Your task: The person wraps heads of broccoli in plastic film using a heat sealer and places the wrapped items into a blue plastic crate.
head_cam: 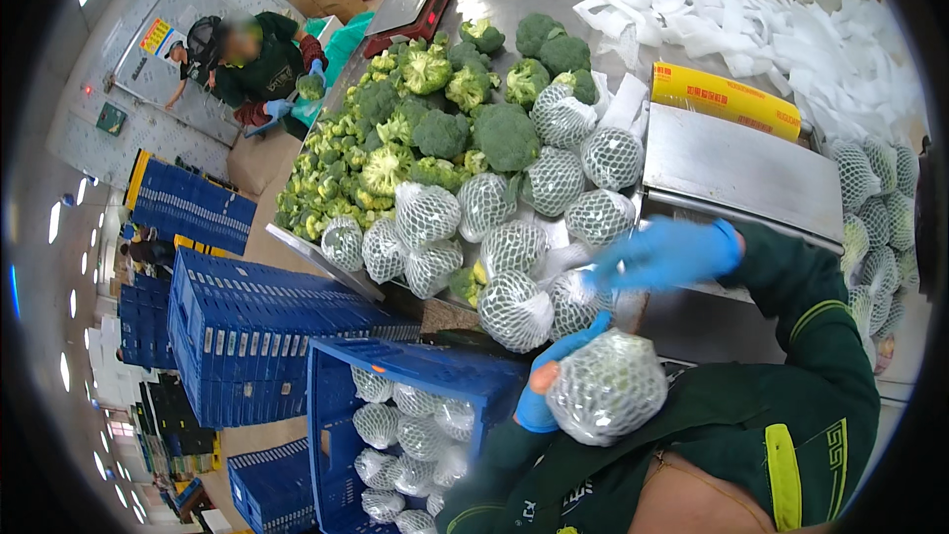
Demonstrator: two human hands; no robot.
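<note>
My left hand [540, 394], in a blue glove with a bare thumb tip showing, holds a broccoli head in white foam netting and shiny clear film [609, 388] close to my chest. My right hand [663, 256], also blue-gloved, is blurred. Its thumb stands apart from the fingers, and I see nothing in it. Just beyond its fingertips sits a netted broccoli head [578, 304] at the table's near edge. Several more netted heads [514, 248] lie around it. Past them are bare broccoli heads [506, 137] and a heap of small florets [326, 178].
Right of the broccoli stands a metal wrapping station [741, 170] with a yellow film roll [723, 101]. White foam nets [741, 37] are piled behind it. A blue crate [415, 363] below holds wrapped heads. Stacked blue crates [245, 341] stand left. A co-worker [259, 67] handles broccoli beyond a red scale [415, 22].
</note>
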